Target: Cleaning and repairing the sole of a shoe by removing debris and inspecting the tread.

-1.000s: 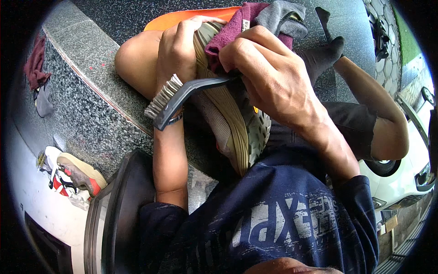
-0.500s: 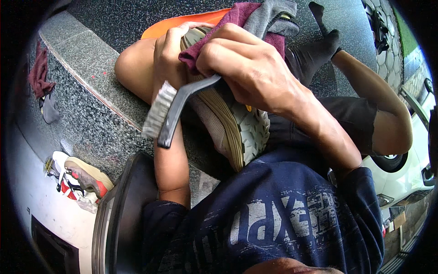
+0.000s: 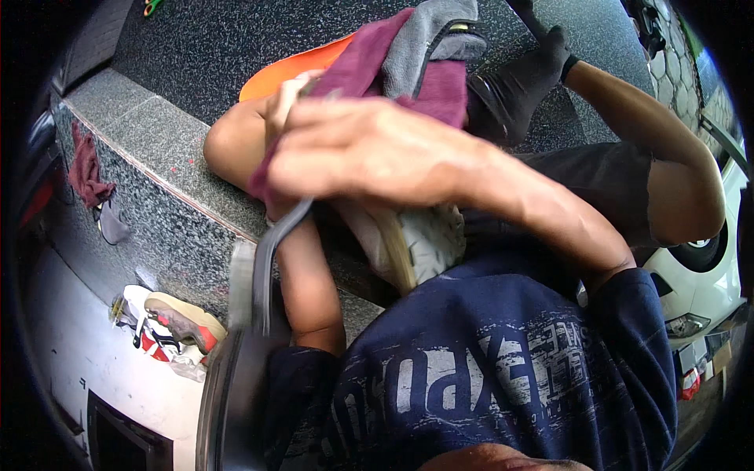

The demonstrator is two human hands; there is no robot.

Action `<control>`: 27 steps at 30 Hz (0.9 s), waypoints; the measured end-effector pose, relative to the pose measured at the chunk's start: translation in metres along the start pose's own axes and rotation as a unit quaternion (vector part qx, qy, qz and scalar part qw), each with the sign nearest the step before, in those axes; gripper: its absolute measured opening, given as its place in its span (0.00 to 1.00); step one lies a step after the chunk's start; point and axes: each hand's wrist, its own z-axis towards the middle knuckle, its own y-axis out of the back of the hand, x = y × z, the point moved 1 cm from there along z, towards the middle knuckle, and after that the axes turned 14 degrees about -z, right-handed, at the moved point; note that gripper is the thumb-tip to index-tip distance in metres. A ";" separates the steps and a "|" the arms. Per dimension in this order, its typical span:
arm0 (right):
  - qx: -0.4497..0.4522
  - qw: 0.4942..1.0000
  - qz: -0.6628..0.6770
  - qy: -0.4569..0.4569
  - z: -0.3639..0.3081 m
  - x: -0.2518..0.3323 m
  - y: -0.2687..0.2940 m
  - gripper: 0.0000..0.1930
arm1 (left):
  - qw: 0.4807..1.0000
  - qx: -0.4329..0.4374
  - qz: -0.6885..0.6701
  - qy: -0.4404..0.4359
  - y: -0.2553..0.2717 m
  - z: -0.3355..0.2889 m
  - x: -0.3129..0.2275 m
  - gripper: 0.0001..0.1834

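Note:
A shoe with a thick, lugged pale sole (image 3: 436,239) rests across my lap, sole turned up, its far end covered by my right arm and a maroon cloth. My left hand (image 3: 287,102) grips that far end, though most of its fingers are hidden. Above it my right hand (image 3: 361,153), smeared by motion, is closed on a black-handled brush (image 3: 271,243) with pale bristles. The maroon cloth (image 3: 349,72) is bunched under the same hand, and a piece of it sticks out by the knuckles. A grey cloth (image 3: 412,43) lies over the maroon one.
An orange curved object (image 3: 298,69) sits behind my left hand. Another maroon cloth (image 3: 86,169) hangs over the stone ledge (image 3: 133,118). Below it, a beige and red shoe (image 3: 184,320) stands among other items. A white car (image 3: 695,286) is at the right.
My right hand has swept left across the shoe, carrying the brush and the maroon cloth with it. The brush now hangs more upright, and my left hand is more covered.

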 end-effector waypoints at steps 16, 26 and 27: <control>-0.150 0.855 -0.461 -0.186 -0.037 0.024 0.192 0.17 | 0.925 0.042 -0.352 0.132 -0.015 0.013 -0.020 0.32; -0.154 0.917 -0.246 -0.273 -0.028 0.047 0.195 0.17 | 0.941 0.024 -0.319 0.112 -0.007 0.005 -0.016 0.39; -0.154 0.920 -0.226 -0.281 -0.027 0.048 0.196 0.17 | 0.946 0.009 -0.309 0.094 -0.008 0.005 -0.015 0.39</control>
